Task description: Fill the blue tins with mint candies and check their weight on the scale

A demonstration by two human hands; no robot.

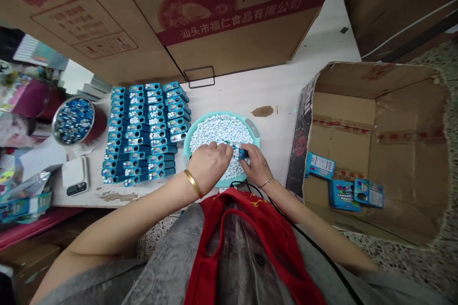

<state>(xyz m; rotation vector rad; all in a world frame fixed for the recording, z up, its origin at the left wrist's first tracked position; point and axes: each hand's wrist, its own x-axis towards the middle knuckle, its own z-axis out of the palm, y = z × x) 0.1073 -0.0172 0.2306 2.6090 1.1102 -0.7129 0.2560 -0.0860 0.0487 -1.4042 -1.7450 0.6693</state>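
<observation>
A turquoise basin (255, 128) full of small white and pale blue candies (222, 128) stands before me. Over its middle, my left hand (212, 164) is closed, knuckles up; whatever its fingertips hold is hidden. My right hand (256, 166), at the basin's right side, has its fingers closed round a small blue box (243, 154). White candies show between the two hands, beside the box's end. Left of the basin, blue boxes (155, 133) stand in four columns, many with white candies showing at their tops.
An open carton (411, 152) on the right holds several blue packets (343, 195). Large cartons (232, 24) stand behind the basin. At left are a metal bowl (74, 120) of wrapped pieces and a white scale (75, 175). A black wire frame (199, 77) lies behind.
</observation>
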